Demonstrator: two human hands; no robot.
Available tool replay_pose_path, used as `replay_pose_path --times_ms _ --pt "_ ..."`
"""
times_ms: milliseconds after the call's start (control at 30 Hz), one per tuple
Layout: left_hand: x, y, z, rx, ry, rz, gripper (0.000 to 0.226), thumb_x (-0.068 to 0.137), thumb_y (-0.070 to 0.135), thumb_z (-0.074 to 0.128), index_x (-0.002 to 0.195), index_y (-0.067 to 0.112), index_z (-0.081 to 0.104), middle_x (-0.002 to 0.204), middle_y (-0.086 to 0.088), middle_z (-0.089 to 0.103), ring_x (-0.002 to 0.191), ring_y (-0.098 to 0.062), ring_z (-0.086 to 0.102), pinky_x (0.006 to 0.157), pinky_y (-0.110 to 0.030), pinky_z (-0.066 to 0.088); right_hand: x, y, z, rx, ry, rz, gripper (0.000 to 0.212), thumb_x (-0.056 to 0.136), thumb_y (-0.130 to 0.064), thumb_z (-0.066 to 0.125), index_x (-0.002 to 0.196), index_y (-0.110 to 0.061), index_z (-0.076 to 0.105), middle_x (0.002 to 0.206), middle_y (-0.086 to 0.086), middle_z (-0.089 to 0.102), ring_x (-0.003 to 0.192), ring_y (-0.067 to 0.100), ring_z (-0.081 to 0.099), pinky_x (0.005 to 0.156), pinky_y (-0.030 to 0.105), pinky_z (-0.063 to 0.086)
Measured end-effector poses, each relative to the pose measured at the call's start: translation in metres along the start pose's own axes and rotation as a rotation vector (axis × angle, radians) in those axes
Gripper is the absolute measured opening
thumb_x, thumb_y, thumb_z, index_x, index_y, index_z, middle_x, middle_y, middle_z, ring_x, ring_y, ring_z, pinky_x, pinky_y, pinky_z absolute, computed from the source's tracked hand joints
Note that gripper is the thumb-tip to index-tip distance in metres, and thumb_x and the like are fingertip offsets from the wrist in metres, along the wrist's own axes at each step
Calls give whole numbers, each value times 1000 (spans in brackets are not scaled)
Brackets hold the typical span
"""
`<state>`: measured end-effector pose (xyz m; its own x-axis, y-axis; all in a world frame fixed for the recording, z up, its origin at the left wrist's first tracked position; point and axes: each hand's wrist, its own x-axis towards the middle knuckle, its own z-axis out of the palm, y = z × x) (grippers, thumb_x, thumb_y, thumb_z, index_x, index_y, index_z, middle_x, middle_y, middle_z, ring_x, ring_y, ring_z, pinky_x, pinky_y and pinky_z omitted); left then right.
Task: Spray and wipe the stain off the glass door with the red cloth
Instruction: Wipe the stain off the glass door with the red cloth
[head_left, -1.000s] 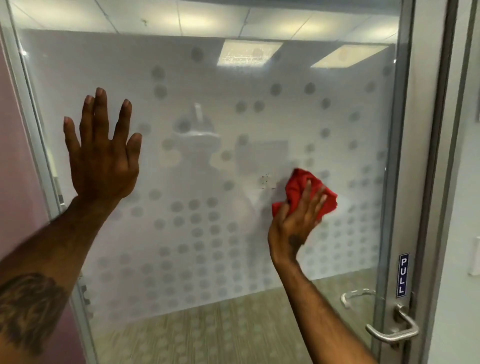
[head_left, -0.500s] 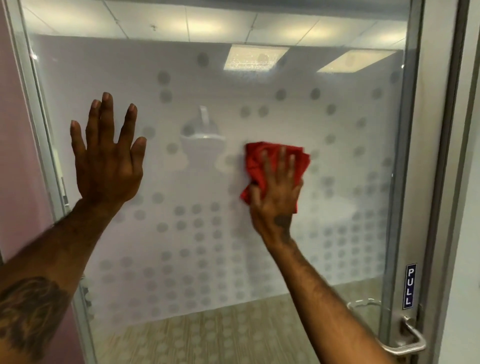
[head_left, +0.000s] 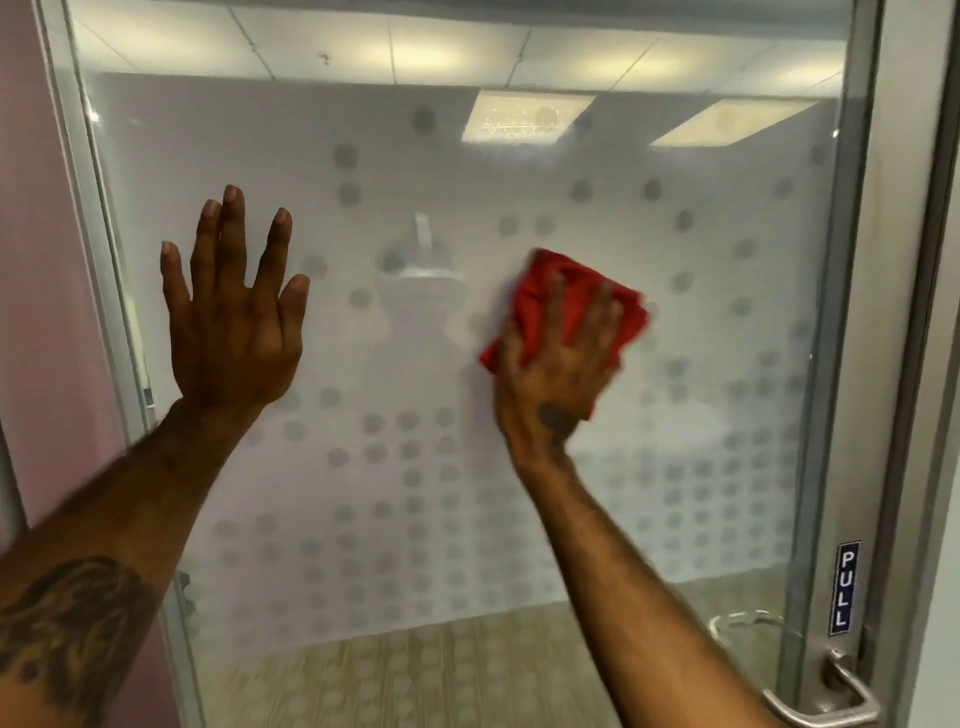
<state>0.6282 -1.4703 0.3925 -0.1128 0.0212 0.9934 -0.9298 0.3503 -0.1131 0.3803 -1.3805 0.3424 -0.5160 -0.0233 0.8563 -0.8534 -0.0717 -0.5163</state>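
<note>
Two hands at work on the glass door (head_left: 467, 493), well apart from each other. Left hand (head_left: 234, 322) spread flat with fingers splayed, pressed or held against the pane near the hinge-side frame, gripping nothing; actual contact cannot be confirmed. Right hand (head_left: 556, 374) laid palm-down over the red cloth (head_left: 571, 301), fingers extended, pinning it flat to the glass at about mid-height, right of centre. Slightly blurred at hand and cloth, consistent with a wiping stroke. Stain not visible; presumably beneath the cloth or already lifted, cannot tell which. Spray bottle not in view.

Judged step: wiping. Recommended: firm, even palm pressure, overlapping strokes across the marked patch, cloth kept folded so a clean face meets the glass, left hand bracing so the door does not swing.

Cloth soft, bunched, matte, with loose corners showing past the fingers. Pane smooth and reflective, carrying a frosted film with rows of round grey dots, denser lower down. Frame brushed metal; lever handle (head_left: 826, 701) curved, satin finish, below a small blue PULL label (head_left: 845, 587).
</note>
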Motion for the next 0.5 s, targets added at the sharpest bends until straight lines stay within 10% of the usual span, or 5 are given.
replay_pose_path --times_ms 300,500 --pt "1 -3 0 -10 3 21 57 110 46 22 163 32 5 171 -8 6 159 -25 5 124 -55 7 -125 6 16 111 -299 -874 53 95 -44 51 146 -29 47 161 10 29 151 28 19 115 61 21" --pt "1 -3 1 -21 11 11 57 110 46 24 163 32 8 171 -7 6 159 -24 6 125 -51 3 -84 87 -15 -22 -292 -948 56 93 -49 46 144 -25 50 157 14 33 150 30 24 117 58 19"
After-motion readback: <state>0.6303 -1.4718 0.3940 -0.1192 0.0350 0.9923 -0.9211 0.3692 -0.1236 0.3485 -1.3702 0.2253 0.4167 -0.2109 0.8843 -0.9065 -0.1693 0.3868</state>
